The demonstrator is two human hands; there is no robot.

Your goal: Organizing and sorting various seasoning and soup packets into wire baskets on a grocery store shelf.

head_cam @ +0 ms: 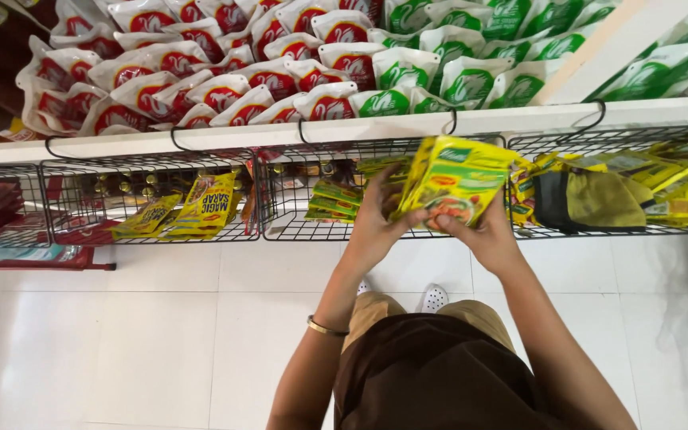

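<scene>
Both hands hold a bunch of yellow seasoning packets (454, 177) in front of the middle wire basket (280, 227). My left hand (376, 227) grips the bunch's left side, with a gold bangle on that wrist. My right hand (486, 235) pinches the lower right edge. Behind the packets, a short stack of green and yellow packets (333, 201) lies inside the basket.
A white shelf (224, 135) above carries rows of red and white pouches (201, 72) and green and white pouches (471, 56). The left basket holds yellow sachets (201, 209). The right basket (623, 191) holds more yellow packets and a dark cloth. White tile floor (121, 334) lies below.
</scene>
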